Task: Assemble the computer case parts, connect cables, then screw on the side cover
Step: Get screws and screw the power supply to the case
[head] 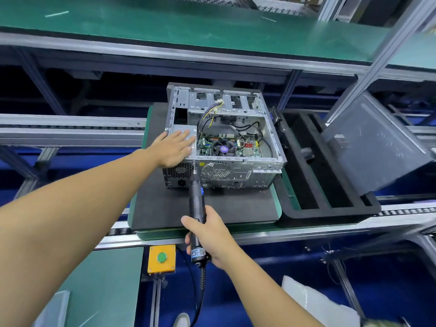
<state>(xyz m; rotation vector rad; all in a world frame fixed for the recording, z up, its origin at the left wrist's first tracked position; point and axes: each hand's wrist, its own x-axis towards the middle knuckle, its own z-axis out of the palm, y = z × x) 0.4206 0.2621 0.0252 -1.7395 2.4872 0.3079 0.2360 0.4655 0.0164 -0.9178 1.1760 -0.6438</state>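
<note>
Computer case (224,138) under both hands, open side up on a black mat (165,204). Left hand (174,147) flat, fingers straight, resting on the grey power supply (188,131) in the case's near-left corner. Right hand (210,234) wrapped round an electric screwdriver (197,201), bit against the rear panel's top edge, just beside the left palm. Screwdriver label (198,252) and yellow sticker (202,164) on the rear panel too small to read. Screw not discernible. Side cover (372,142) leaning well apart at right, above a black foam tray (330,208).
</note>
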